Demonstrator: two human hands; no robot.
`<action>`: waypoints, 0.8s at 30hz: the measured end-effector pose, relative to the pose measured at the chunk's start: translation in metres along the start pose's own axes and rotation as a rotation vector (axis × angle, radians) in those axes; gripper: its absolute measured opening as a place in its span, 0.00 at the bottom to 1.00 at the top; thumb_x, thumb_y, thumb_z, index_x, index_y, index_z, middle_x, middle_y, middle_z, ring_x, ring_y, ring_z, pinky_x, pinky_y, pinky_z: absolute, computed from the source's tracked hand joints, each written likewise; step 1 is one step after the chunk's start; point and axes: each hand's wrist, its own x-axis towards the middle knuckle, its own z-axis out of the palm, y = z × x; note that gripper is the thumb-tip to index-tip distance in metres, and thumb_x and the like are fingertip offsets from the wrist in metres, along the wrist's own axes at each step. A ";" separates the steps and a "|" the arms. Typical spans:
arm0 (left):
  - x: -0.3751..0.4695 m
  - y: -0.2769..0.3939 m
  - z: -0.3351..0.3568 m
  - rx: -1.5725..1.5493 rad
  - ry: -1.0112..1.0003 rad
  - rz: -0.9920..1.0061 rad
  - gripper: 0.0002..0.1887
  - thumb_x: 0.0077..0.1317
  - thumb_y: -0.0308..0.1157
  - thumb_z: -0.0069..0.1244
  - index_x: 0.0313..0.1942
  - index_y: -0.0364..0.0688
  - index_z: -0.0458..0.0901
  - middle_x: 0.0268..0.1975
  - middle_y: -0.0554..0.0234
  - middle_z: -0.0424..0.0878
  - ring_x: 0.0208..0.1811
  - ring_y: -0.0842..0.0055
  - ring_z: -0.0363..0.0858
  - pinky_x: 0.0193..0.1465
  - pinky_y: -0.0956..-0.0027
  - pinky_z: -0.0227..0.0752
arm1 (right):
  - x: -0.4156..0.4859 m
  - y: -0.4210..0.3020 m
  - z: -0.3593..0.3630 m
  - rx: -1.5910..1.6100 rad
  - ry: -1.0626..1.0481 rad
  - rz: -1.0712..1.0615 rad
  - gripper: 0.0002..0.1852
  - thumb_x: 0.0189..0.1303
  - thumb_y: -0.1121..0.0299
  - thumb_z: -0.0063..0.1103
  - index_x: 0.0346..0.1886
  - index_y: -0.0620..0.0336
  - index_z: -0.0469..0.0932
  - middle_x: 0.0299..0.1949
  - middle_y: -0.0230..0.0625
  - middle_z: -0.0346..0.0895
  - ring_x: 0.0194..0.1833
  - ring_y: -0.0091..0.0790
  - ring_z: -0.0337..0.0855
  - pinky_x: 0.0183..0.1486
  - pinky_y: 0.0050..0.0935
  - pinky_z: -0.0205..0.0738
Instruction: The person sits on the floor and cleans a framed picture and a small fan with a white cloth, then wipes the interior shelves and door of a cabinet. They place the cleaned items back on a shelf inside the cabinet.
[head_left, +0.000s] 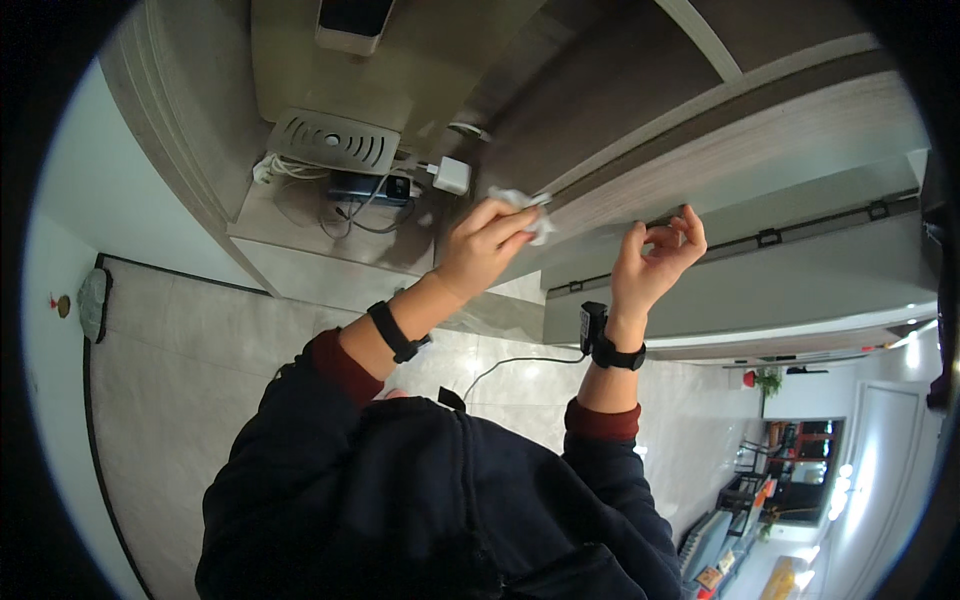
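My left hand (478, 251) pinches a crumpled white tissue or cloth (517, 201) between thumb and fingers. The tissue is against the near end of a wood-grain cabinet panel (675, 154). To the right, my right hand (654, 251) is raised with bent fingers at the panel's glossy lower side. A small dark patch shows between its thumb and fingers; whether that is a held thing or the panel's edge is unclear. Both wrists wear black straps, and a small black device (594, 324) with a cable is on the right one.
Left of my hands, a cabinet niche holds a slotted grey cover (334, 140), a white power adapter (452, 175), a dark box-shaped device (369, 189) and tangled cables. A phone-like device (354, 22) is farther up. A grey panel with a black rail (769, 238) runs right.
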 end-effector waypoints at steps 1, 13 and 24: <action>-0.011 -0.008 -0.003 0.015 -0.035 -0.026 0.17 0.50 0.25 0.66 0.43 0.44 0.87 0.36 0.66 0.80 0.34 0.72 0.81 0.36 0.69 0.76 | -0.001 0.001 0.000 0.006 -0.004 0.006 0.32 0.52 0.87 0.57 0.63 0.64 0.61 0.49 0.38 0.64 0.32 0.20 0.70 0.37 0.17 0.70; 0.110 0.065 0.019 0.008 0.153 0.319 0.21 0.47 0.27 0.67 0.45 0.46 0.88 0.37 0.67 0.78 0.35 0.70 0.74 0.38 0.69 0.71 | 0.004 -0.004 0.001 -0.008 0.050 0.004 0.31 0.48 0.88 0.57 0.60 0.62 0.67 0.50 0.39 0.62 0.31 0.23 0.71 0.35 0.20 0.70; -0.053 -0.045 -0.005 0.219 -0.120 0.063 0.17 0.51 0.24 0.67 0.44 0.43 0.88 0.44 0.57 0.82 0.41 0.69 0.83 0.41 0.69 0.79 | 0.008 -0.013 -0.001 -0.080 0.107 -0.054 0.31 0.45 0.89 0.55 0.58 0.61 0.69 0.49 0.41 0.63 0.31 0.25 0.69 0.34 0.22 0.70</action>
